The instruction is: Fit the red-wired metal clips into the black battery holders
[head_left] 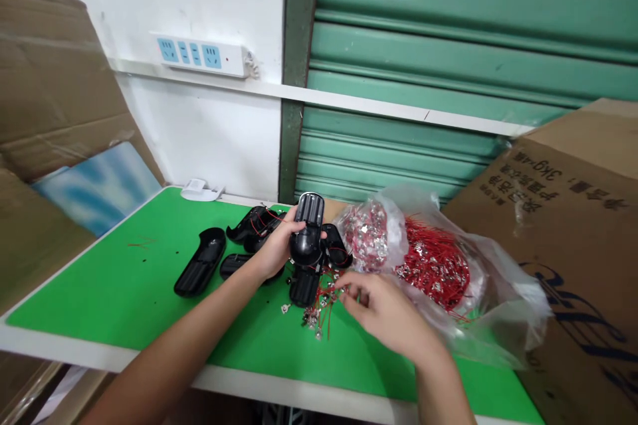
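My left hand (279,246) grips a black plastic housing (310,229), rounded at its lower end and ribbed inside, raised above the table. Below it lies another black housing (305,287). My right hand (381,309) is over the right edge of a loose pile of red wires with metal contact tabs (319,315). Its fingers are bent, with the thumb apart from them, and I see nothing held between them. More black housings lie to the left, one alone (200,262) and others clustered behind my left hand, some with red wires across them.
A clear plastic bag (503,305) spills bundled red wires (433,272) at the right of the green tabletop (114,299). Cardboard boxes (558,226) flank both sides. Behind are a green shutter (399,53) and a power strip (202,56) on the wall.
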The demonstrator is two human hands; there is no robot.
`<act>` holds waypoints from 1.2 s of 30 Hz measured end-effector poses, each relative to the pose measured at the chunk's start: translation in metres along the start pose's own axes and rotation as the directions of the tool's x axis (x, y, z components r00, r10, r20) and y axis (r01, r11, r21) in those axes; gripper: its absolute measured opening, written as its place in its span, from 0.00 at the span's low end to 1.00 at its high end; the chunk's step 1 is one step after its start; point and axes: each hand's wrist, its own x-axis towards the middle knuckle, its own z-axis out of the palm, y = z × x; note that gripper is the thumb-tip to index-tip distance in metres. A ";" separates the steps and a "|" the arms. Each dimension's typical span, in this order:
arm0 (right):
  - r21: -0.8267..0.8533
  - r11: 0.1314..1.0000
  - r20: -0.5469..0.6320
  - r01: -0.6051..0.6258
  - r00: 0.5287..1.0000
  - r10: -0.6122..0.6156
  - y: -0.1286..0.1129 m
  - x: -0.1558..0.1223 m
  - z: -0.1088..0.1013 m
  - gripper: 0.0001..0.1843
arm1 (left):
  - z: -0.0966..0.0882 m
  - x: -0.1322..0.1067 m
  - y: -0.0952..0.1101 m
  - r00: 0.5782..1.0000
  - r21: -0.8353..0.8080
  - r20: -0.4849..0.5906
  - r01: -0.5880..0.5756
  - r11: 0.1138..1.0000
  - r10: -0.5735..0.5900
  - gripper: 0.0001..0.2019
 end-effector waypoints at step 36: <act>-0.524 0.821 0.045 0.226 0.970 -0.239 0.031 -0.008 0.034 0.11 | 0.000 0.002 -0.006 1.000 0.015 0.028 0.012 1.000 -0.012 0.30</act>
